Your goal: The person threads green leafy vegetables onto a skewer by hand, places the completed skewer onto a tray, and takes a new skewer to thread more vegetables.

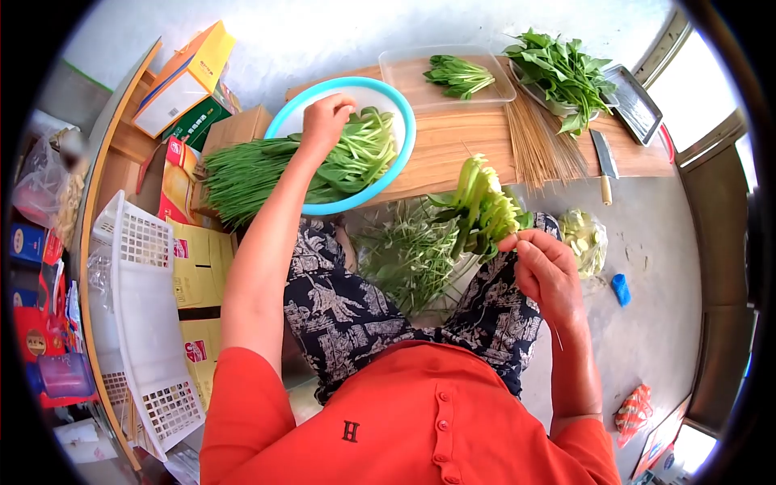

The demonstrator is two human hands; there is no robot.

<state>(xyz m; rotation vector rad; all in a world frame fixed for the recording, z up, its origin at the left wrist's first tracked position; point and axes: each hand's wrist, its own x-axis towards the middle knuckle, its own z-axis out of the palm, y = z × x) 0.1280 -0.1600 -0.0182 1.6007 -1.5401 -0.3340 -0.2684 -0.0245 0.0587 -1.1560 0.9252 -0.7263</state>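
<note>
My right hand (552, 275) pinches a skewer near the lap, with a row of pale-stemmed leafy greens (485, 206) threaded on it. The skewer's thin tip pokes out past the greens, and its other end shows below my hand. My left hand (325, 123) is over the blue-rimmed white basin (408, 137), fingers curled in at the leafy greens (368, 153). Whether those fingers hold anything is hidden. Long green chives (250, 179) lie beside the leafy greens and hang over the basin's left edge.
On the wooden table (444, 129) are a clear tray (396, 69) with greens, a heaped leafy bunch (558, 73), loose skewers (541, 145), a knife (604, 162) and a dark tray (634, 105). Trimmings (412, 259) lie between my knees. White plastic crates (149, 315) stand left.
</note>
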